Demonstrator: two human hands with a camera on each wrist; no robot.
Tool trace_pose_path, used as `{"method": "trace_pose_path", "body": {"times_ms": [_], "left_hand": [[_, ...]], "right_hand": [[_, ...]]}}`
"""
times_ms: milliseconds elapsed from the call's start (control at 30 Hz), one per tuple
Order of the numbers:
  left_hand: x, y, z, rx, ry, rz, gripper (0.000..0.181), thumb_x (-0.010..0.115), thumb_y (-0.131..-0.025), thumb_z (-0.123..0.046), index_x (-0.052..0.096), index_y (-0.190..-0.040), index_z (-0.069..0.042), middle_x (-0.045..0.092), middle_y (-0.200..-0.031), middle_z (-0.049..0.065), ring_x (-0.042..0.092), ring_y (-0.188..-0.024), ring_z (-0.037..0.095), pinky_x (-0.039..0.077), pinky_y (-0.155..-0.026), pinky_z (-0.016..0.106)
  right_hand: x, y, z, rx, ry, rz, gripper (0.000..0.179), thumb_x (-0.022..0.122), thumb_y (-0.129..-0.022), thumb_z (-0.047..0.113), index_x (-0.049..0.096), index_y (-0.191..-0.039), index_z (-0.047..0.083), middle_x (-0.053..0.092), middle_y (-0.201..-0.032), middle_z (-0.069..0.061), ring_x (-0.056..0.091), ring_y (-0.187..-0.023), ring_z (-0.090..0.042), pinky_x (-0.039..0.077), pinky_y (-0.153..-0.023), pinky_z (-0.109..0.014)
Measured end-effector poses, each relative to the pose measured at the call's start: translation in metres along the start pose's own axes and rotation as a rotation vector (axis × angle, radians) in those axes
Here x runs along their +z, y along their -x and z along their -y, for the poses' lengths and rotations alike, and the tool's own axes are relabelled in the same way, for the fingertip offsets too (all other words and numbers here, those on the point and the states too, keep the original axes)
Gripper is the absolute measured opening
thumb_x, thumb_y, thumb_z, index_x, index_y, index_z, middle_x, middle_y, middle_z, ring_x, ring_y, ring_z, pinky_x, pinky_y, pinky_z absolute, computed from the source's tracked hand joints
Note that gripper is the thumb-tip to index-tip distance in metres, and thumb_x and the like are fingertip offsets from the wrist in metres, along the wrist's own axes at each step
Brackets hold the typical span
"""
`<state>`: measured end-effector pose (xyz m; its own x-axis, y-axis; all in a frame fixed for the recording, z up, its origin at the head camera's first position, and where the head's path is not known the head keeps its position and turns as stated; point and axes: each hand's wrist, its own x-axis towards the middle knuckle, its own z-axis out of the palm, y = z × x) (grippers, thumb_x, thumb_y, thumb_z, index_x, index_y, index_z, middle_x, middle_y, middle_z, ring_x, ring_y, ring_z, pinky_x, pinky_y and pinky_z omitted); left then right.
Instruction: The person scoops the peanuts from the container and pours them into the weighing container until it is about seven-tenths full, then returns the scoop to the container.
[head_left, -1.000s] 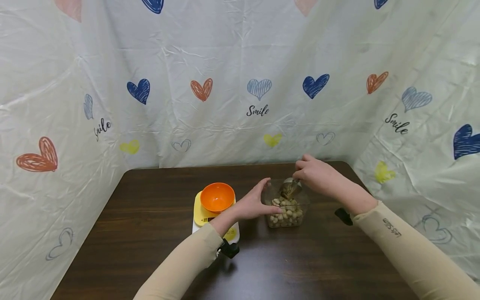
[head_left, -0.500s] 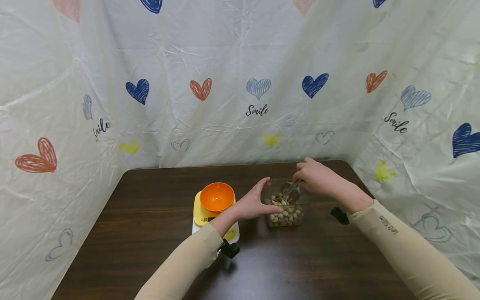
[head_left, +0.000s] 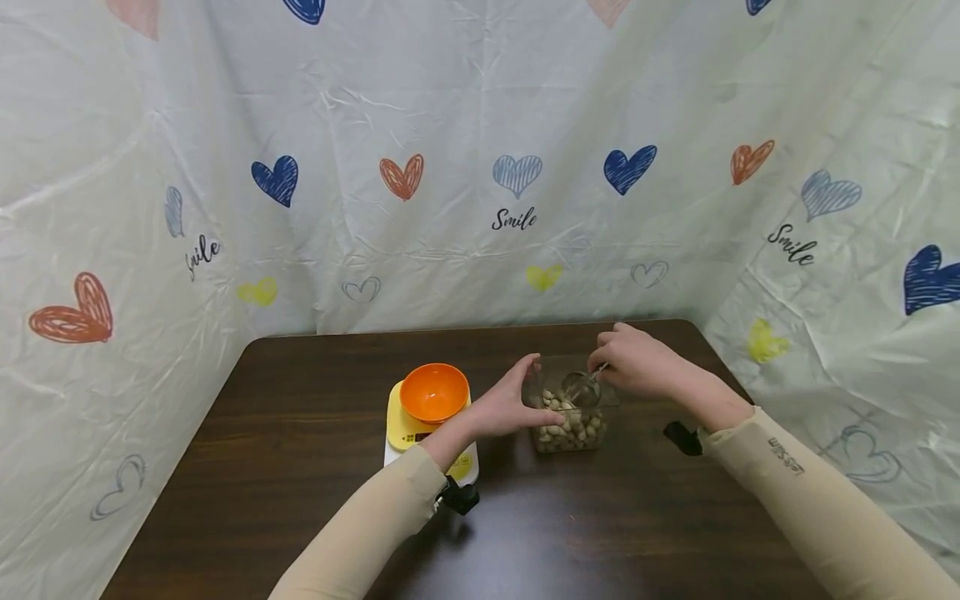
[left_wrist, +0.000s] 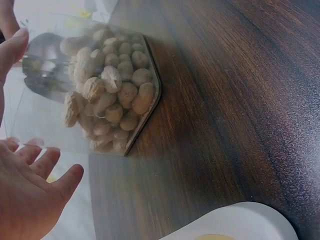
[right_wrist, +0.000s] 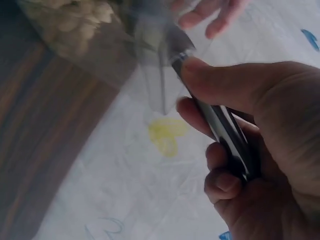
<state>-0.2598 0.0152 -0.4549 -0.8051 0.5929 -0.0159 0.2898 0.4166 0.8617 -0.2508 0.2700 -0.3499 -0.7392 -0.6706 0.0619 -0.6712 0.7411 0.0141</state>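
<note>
A clear plastic box [head_left: 573, 442] holds unshelled peanuts [left_wrist: 112, 87] and stands on the table to the right of centre. My left hand [head_left: 508, 407] grips the box at its left side, thumb across the near wall and fingers at the far left. My right hand [head_left: 637, 362] holds a metal scoop [head_left: 581, 389] by its handle [right_wrist: 217, 120], thumb laid along the top and fingers wrapped beneath. The scoop's bowl is inside the box, over the peanuts; its contents cannot be made out.
Left of the box, an orange bowl [head_left: 434, 393] sits on a yellow and white kitchen scale [head_left: 401, 429], partly behind the left forearm. The dark wooden table [head_left: 315, 467] ends at a white curtain [head_left: 450, 100] printed with hearts.
My right hand has come down a little and shifted slightly right. The scoop's bowl has tilted from steep to flatter within the box. My left hand stays in place.
</note>
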Motion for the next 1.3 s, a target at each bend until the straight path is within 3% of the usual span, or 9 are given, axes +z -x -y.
{"method": "trace_pose_path", "body": {"times_ms": [200,467,833,1100,1300], "left_hand": [[-0.002,0.000,0.001,-0.002,0.009,-0.009,0.113,0.082,-0.082,-0.057,0.011,-0.165,-0.028,0.030,-0.163,-0.004,0.031,-0.147,0.016,0.038,-0.112,0.046],[0.001,0.001,0.001,0.001,0.004,-0.003,0.114,0.082,-0.082,-0.057,0.011,-0.165,-0.027,0.029,-0.163,-0.004,0.031,-0.148,0.016,0.037,-0.113,0.045],[0.000,0.003,-0.001,0.008,-0.002,-0.006,0.113,0.081,-0.082,-0.057,0.010,-0.165,-0.029,0.029,-0.163,-0.004,0.031,-0.147,0.015,0.038,-0.112,0.046],[0.000,0.002,-0.001,0.005,-0.005,0.001,0.112,0.081,-0.083,-0.056,0.010,-0.165,-0.028,0.029,-0.163,-0.004,0.030,-0.148,0.016,0.037,-0.113,0.046],[0.001,0.002,-0.002,0.007,-0.004,-0.003,0.110,0.081,-0.085,-0.052,0.011,-0.165,-0.027,0.029,-0.163,-0.003,0.030,-0.148,0.017,0.036,-0.114,0.046]], "right_hand": [[0.003,0.003,-0.007,0.029,-0.061,-0.002,0.009,0.080,-0.089,0.013,0.079,-0.098,0.015,0.063,-0.090,0.003,0.054,-0.083,-0.019,0.048,-0.076,-0.041],[0.012,0.004,-0.015,0.093,-0.147,0.072,0.009,0.077,-0.093,0.018,0.079,-0.101,0.016,0.063,-0.095,0.004,0.058,-0.088,-0.019,0.050,-0.079,-0.043],[0.026,0.005,0.001,0.148,-0.129,0.009,0.009,0.079,-0.090,0.012,0.079,-0.099,0.012,0.052,-0.087,-0.001,0.042,-0.081,-0.021,0.038,-0.073,-0.038],[0.027,0.005,-0.004,0.094,-0.121,-0.024,0.010,0.083,-0.087,0.018,0.079,-0.096,0.014,0.050,-0.087,-0.001,0.038,-0.077,-0.019,0.035,-0.071,-0.037],[0.022,0.004,-0.014,0.075,-0.232,0.007,0.012,0.081,-0.089,0.020,0.079,-0.099,0.014,0.053,-0.088,-0.002,0.039,-0.076,-0.016,0.036,-0.070,-0.036]]}}
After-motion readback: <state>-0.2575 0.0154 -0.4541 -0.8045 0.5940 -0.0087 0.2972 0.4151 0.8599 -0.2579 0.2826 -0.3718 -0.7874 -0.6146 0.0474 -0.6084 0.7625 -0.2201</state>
